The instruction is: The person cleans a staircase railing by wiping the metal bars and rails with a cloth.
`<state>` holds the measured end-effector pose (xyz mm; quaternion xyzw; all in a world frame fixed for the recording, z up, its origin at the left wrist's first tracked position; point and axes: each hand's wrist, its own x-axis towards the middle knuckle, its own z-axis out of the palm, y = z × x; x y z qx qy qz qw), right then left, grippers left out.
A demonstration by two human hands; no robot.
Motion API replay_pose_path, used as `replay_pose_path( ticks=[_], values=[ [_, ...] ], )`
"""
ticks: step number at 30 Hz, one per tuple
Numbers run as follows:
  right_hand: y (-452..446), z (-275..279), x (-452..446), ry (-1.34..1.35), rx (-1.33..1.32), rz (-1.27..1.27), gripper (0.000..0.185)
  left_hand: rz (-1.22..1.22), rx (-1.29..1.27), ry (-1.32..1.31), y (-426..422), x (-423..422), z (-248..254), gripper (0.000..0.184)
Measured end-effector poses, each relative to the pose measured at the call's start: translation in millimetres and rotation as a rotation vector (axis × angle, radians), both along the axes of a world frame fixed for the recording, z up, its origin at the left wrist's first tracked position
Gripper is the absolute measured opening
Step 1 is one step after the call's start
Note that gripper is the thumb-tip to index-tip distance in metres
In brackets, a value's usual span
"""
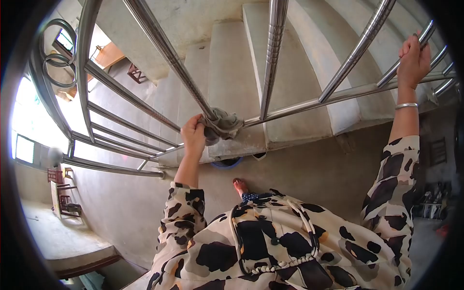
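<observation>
A crumpled grey cloth (223, 126) is bunched around the lower rail at the foot of a metal baluster (181, 67). My left hand (193, 135) grips the cloth's left side, fingers closed at the bar. Up at the right, my right hand (414, 60), with a bangle at the wrist, is wrapped round another shiny baluster (426, 34). The bottom rail (295, 111) of the stair railing runs between the two hands.
Concrete steps (290, 72) rise behind the railing. Below, a blue basin rim (227, 163) shows partly under the stair edge, near my bare foot (240, 186). Curved railing (116, 166) and wooden chairs (67, 205) are at the left.
</observation>
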<state>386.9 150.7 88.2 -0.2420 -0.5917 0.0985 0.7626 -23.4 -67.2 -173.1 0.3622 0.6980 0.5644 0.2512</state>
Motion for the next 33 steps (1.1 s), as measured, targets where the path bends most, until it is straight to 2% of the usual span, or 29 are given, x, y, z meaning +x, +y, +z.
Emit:
replay_pose_path(
  ticks=[2, 3, 5, 6, 7, 8, 9, 11, 12, 14, 15, 18, 23, 24, 26, 28, 30, 31, 33],
  values=[
    [2, 0, 0, 0.019, 0.007, 0.054, 0.019, 0.131, 0.183, 0.096, -13, 2, 30, 0.029],
    [3, 0, 1, 0.021, 0.009, 0.055, 0.019, 0.159, 0.295, 0.018, -21, 3, 59, 0.030],
    [1, 0, 0, 0.003, -0.005, 0.048, 0.019, 0.148, 0.520, -0.318, -32, 11, 127, 0.027],
    [1, 0, -1, 0.001, -0.009, 0.059, 0.019, 0.143, 0.540, -0.412, -39, 14, 156, 0.026],
    [1, 1, -1, 0.003, -0.013, 0.049, 0.020, 0.169, 0.548, -0.395, -42, 19, 174, 0.026],
    [0, 2, -1, 0.008, -0.014, 0.038, 0.021, 0.122, 0.446, -0.199, -44, 16, 187, 0.027],
    [0, 2, -1, 0.013, -0.010, 0.046, 0.021, 0.039, 0.522, -0.291, -42, 25, 202, 0.029],
    [1, 3, -2, 0.033, -0.028, 0.036, 0.020, -0.279, 0.747, -0.530, -33, 37, 213, 0.027],
    [1, 3, -3, 0.036, -0.022, 0.044, 0.020, -0.275, 0.754, -0.524, -27, 50, 218, 0.027],
    [0, 3, -2, 0.019, -0.020, 0.019, 0.018, -0.137, 0.995, -0.395, -15, 73, 226, 0.021],
    [-1, 2, -2, 0.020, -0.022, 0.019, 0.018, -0.003, 0.913, 0.103, 6, 49, 202, 0.017],
    [3, 2, 1, 0.000, 0.005, -0.002, 0.014, 0.065, 0.854, 0.137, 20, 55, 164, 0.025],
    [3, 2, 0, 0.004, 0.001, 0.052, 0.012, 0.144, 0.690, -0.069, 23, 55, 106, 0.035],
    [7, 1, 4, 0.005, -0.002, 0.049, 0.012, 0.231, 0.497, 0.078, 25, 45, 82, 0.037],
    [20, -4, 17, -0.073, -0.012, -0.040, 0.011, 0.187, 0.441, 0.098, 28, 38, 48, 0.037],
    [7, -2, 4, -0.023, -0.007, -0.005, 0.011, 0.143, 0.395, 0.120, 32, 30, 4, 0.039],
    [3, 0, -2, 0.027, 0.007, 0.029, 0.012, 0.030, 0.239, 0.480, 32, 23, -49, 0.033],
    [5, -1, 0, 0.028, 0.012, 0.022, 0.014, 0.022, 0.245, 0.475, 28, 25, -65, 0.033],
    [5, -2, 0, 0.023, 0.017, 0.016, 0.016, -0.095, -0.019, 0.837, 12, 28, -86, 0.024]
  ],
)
